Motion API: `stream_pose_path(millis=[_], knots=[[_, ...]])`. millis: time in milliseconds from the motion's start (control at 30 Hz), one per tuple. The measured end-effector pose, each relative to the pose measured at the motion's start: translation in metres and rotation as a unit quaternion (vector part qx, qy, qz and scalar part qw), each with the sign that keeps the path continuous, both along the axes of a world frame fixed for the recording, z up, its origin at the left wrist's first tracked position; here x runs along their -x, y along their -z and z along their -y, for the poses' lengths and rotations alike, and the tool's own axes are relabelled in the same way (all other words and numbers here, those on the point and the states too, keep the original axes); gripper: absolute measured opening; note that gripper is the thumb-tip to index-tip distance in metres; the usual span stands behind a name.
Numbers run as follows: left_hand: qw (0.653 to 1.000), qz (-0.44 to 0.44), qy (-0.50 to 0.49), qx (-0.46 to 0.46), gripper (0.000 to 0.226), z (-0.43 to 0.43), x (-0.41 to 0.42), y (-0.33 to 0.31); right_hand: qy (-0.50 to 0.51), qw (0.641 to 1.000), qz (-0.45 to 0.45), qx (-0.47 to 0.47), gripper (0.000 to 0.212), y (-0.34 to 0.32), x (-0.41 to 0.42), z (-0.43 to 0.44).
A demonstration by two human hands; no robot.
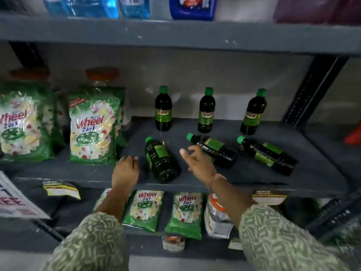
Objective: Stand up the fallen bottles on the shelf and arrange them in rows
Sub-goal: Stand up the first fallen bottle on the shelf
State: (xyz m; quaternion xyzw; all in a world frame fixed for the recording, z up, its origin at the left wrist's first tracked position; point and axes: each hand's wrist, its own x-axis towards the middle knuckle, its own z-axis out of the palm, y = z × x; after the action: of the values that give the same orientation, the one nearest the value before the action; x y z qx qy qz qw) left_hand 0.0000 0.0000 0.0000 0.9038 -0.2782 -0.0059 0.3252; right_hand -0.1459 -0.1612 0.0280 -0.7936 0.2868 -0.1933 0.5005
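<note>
On the grey metal shelf (254,173), three dark green-capped plastic bottles (206,110) stand at the back and three fallen bottles (162,160) lie in front. The left hand (126,169) rests empty, fingers curled, beside the leftmost; the right hand (197,159) reaches forward open, holding nothing.

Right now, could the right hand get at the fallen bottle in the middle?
Probably yes. The right hand is open and just short of the middle fallen bottle, with nothing between them; the bottle's near side lies exposed.

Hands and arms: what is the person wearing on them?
Both arms wear loose sleeves, pale green with a squiggly white pattern: the left sleeve and the right sleeve. They end partway along the forearms. The right hand has a thin thread band at its wrist. The left hand wears no glove.
</note>
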Motion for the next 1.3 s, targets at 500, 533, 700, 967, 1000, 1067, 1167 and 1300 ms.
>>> stream_pose_path(millis=[500,533,700,967,1000,1067,1167,1300], knots=[[0.981,0.061,0.051,-0.177,0.063,0.014,-0.024,0.048,-0.015,0.991,-0.094,-0.092,0.046,0.026,-0.085,-0.013],[0.981,0.056,0.049,-0.178,0.061,0.014,-0.024,0.049,0.000,0.995,-0.061,-0.078,0.044,0.028,-0.085,-0.012],[0.982,0.050,0.047,-0.173,0.062,0.015,-0.023,0.048,0.062,0.996,0.042,0.049,0.054,0.028,-0.090,0.001],[0.980,0.046,0.050,-0.185,0.065,0.014,-0.023,0.048,0.054,0.991,0.050,0.110,0.065,0.040,-0.086,0.015],[0.980,0.045,0.049,-0.185,0.065,0.013,-0.023,0.048,0.052,0.992,0.050,0.107,0.063,0.040,-0.086,0.014],[0.980,0.045,0.049,-0.185,0.066,0.014,-0.022,0.047,0.054,0.993,0.063,0.080,0.064,0.040,-0.084,0.012],[0.981,0.043,0.062,-0.181,0.068,0.015,-0.023,0.045,0.083,0.992,0.078,0.056,0.103,0.043,-0.086,0.000],[0.981,0.054,0.077,-0.170,0.075,0.015,-0.025,0.045,0.163,0.981,0.063,0.086,0.106,0.045,-0.097,-0.013]])
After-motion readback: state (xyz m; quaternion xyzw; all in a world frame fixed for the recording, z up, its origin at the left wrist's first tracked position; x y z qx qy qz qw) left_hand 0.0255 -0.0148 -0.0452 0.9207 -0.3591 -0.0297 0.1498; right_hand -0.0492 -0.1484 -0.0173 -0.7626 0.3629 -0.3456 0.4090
